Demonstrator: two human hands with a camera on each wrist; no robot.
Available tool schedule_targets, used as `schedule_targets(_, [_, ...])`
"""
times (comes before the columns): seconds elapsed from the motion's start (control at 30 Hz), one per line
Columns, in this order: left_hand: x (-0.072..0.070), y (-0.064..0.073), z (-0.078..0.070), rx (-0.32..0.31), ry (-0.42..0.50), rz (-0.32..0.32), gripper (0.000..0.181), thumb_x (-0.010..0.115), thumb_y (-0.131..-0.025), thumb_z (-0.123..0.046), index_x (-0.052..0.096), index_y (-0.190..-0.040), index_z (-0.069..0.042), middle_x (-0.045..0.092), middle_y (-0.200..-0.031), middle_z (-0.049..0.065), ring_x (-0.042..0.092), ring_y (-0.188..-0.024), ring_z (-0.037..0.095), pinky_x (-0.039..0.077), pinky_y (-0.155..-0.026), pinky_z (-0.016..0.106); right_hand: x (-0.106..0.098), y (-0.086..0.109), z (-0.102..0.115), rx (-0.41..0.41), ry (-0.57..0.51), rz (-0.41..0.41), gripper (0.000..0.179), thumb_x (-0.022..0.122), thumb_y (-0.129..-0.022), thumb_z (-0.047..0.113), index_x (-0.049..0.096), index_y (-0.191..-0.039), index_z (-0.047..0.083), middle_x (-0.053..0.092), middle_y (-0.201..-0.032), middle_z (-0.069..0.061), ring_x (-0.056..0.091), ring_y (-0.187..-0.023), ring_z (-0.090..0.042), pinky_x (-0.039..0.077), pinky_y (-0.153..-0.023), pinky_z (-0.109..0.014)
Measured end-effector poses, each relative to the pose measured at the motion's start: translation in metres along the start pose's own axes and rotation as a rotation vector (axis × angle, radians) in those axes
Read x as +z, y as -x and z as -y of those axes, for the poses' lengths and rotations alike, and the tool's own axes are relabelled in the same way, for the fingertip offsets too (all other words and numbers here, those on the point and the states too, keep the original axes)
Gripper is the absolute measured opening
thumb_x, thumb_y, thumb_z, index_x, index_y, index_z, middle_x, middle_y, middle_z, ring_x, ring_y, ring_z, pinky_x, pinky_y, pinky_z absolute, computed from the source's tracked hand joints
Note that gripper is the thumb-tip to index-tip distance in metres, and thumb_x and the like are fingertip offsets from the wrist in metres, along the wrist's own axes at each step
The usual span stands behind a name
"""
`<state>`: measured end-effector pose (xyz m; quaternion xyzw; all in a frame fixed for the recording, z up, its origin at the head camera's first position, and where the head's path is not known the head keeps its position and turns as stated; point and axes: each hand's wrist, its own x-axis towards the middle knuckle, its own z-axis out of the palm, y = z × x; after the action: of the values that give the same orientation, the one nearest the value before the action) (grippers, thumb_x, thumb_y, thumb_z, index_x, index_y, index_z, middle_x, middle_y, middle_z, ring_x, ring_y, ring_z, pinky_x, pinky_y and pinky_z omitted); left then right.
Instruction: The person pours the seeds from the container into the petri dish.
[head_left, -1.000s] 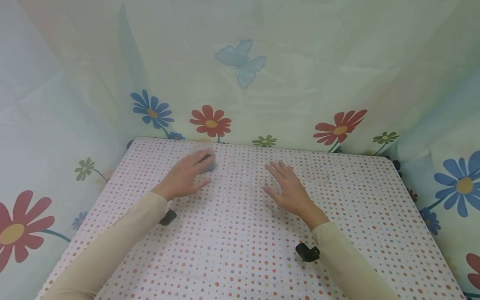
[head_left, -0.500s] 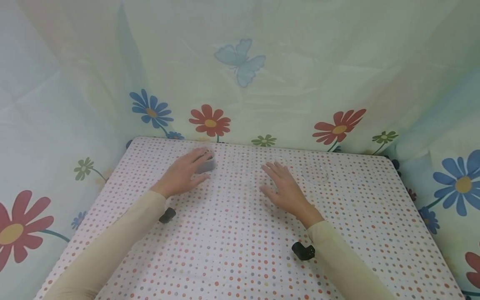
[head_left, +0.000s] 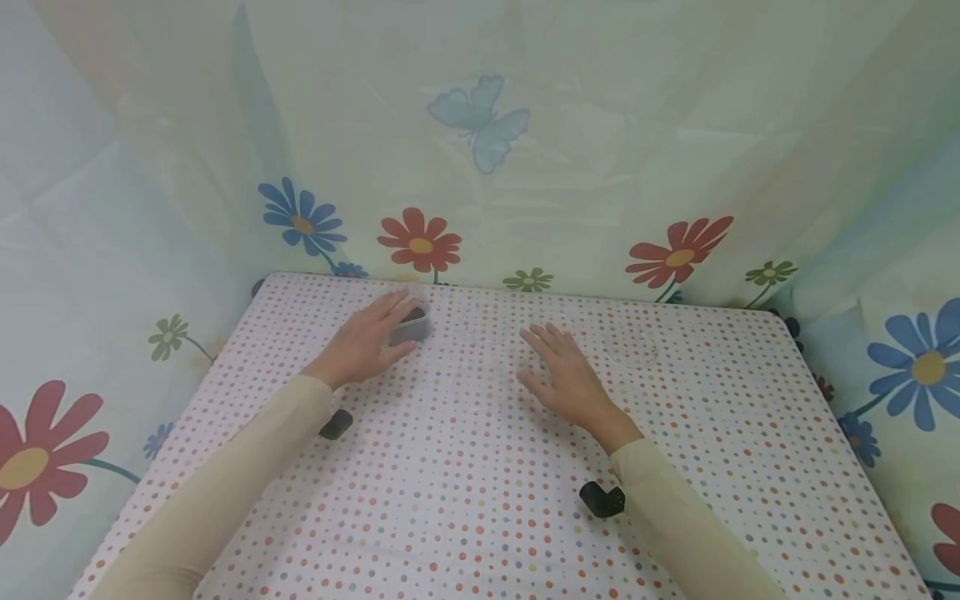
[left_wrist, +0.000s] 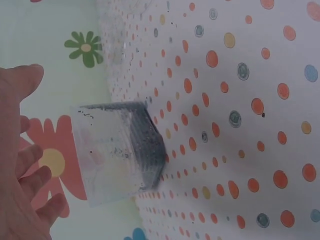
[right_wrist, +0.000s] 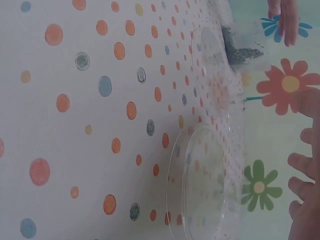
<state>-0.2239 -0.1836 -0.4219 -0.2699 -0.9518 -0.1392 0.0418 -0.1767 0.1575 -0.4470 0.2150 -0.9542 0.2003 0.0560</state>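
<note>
Held left hand (head_left: 362,340) near the clear container (left_wrist: 110,152), right hand (head_left: 567,379) rightward of it, relaxed, empty; seemingly left all grasping undone.

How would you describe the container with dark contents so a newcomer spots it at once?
On the dotted tabletop, look toward the far edge, left of centre, below a red flower. There, close to the left hand, stands a transparent container. Dark material inside sets it apart from the clear round dishes.

Near tabletop (head_left: 465,500) allows passage; transparent dishes (right_wrist: 206,175) and container (left_wrist: 112,150) obstruct farther back
</note>
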Motion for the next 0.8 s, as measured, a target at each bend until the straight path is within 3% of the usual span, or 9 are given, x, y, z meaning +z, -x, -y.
schedule_targets(0.33, [0.004,-0.003,0.005,-0.007,0.004,-0.020,0.066,0.060,-0.094,-0.038,0.033,-0.151,-0.019,0.025,-0.160,0.008,0.027,-0.147,0.030,0.029,-0.117,0.054,0.002,-0.003,0.000,-0.003,-0.015,0.001,0.062,0.056,-0.095,0.035,0.037,-0.149,0.011,0.035,-0.155,-0.015,0.024,-0.147,-0.035,0.015,-0.122,-0.053])
schedule_targets(0.8, [0.004,-0.006,0.011,-0.091,0.002,0.006,0.069,0.060,-0.093,-0.040,0.030,-0.152,-0.019,0.024,-0.161,0.008,0.026,-0.147,0.029,0.029,-0.117,0.054,0.007,-0.005,-0.002,-0.011,-0.031,-0.028,0.060,0.058,-0.095,0.030,0.039,-0.147,0.007,0.038,-0.153,-0.017,0.027,-0.145,-0.038,0.017,-0.120,-0.056])
